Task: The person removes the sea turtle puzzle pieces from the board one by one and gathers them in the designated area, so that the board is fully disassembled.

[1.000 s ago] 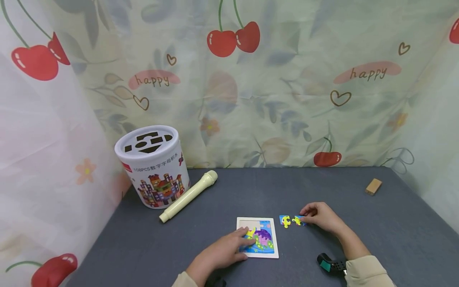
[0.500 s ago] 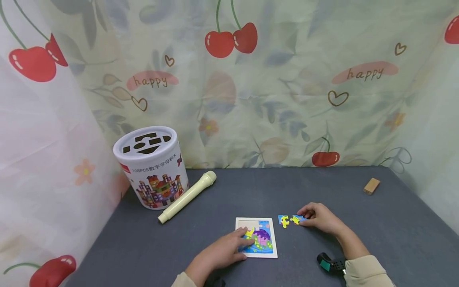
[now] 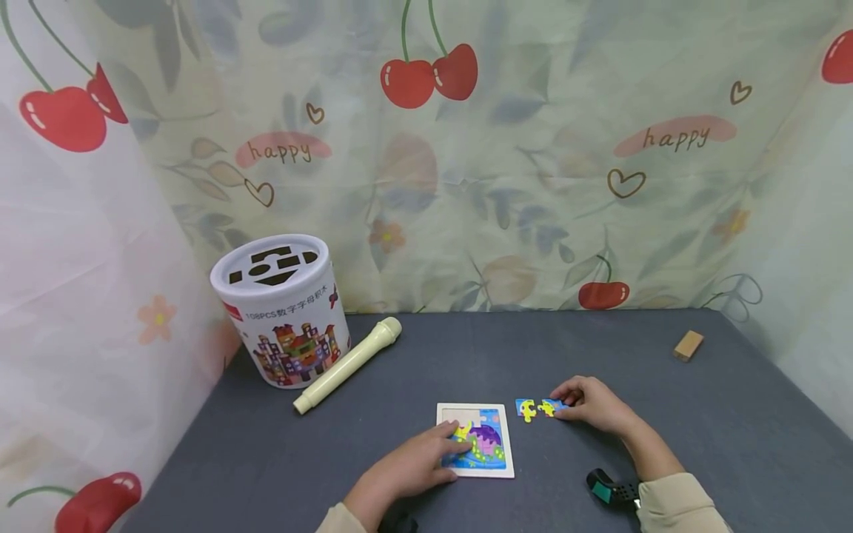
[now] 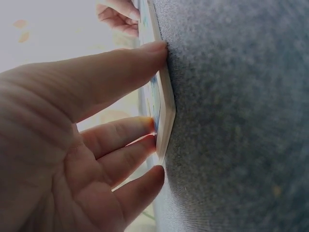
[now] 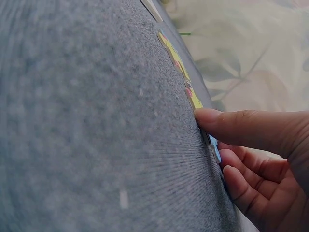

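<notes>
A square jigsaw puzzle in a white frame [image 3: 509, 453] lies on the table, partly filled, with a bare patch at its upper left. My left hand [image 3: 421, 460] rests on its left side, fingers fairly straight across the top and thumb at the near edge [image 4: 166, 104]. To the right, my right hand [image 3: 596, 406] pinches a yellow-and-blue puzzle piece [image 3: 549, 407] flat on the table between thumb and fingers, partly hiding it. Just left of that lies another yellow-and-blue puzzle piece [image 3: 526, 409]; in the right wrist view the two pieces nearly meet.
A white tub of blocks [image 3: 293, 311] with shaped holes in its lid stands at the back left. A cream microphone-shaped stick [image 3: 346, 366] lies against it. A small wooden block [image 3: 688, 346] is at the far right, a black-and-green wristband [image 3: 609, 488] by my right wrist.
My right thumb and fingers have shifted slightly on the puzzle piece, which shows a little more now. The left hand stays on the puzzle; the head view has drifted slightly.
</notes>
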Demonstrator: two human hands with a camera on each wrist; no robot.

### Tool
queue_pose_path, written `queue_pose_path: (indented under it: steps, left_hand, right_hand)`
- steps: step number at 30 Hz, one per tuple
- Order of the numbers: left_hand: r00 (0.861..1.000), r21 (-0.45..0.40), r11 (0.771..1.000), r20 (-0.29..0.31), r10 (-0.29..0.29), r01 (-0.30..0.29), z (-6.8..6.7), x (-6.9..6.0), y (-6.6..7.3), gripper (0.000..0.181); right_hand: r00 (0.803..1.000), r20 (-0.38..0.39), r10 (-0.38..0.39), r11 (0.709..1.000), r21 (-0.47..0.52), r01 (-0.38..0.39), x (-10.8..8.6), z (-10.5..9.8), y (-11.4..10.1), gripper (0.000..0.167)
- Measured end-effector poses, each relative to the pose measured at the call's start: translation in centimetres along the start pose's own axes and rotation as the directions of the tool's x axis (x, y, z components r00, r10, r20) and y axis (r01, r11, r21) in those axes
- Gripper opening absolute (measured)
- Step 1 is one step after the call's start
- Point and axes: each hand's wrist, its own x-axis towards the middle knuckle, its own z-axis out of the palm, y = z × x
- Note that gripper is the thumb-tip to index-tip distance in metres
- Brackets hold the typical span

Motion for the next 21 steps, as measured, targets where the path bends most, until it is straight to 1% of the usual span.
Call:
queue_pose_path:
  steps: [8,12,17,21]
  left_hand:
    - [0.995,0.011,0.998,-0.077,0.057,-0.056,0.2,0.1,0.2,0.039]
    - [0.995,0.008,0.998,-0.080,0.057,-0.056,0.2,0.2,0.5,0.041]
    - [0.996,0.017,0.998,-0.072,0.055,-0.053,0.4,0.3,1.0,0.044]
    - [0.995,0.045,0.997,-0.066,0.072,-0.069,0.4,0.7,1.6,0.046]
  right_hand:
    - [1.000,0.008,-0.005,1.000,0.006,0.005,-0.1,-0.3,-0.2,0.027]
    - [1.000,0.001,0.004,1.000,-0.006,-0.004,-0.1,-0.4,-0.9,0.027]
    - [1.000,-0.011,-0.005,1.000,-0.028,0.005,0.4,0.0,-2.4,0.026]
    - [0.999,0.029,-0.036,0.999,-0.014,0.037,1.0,0.6,-3.6,0.027]
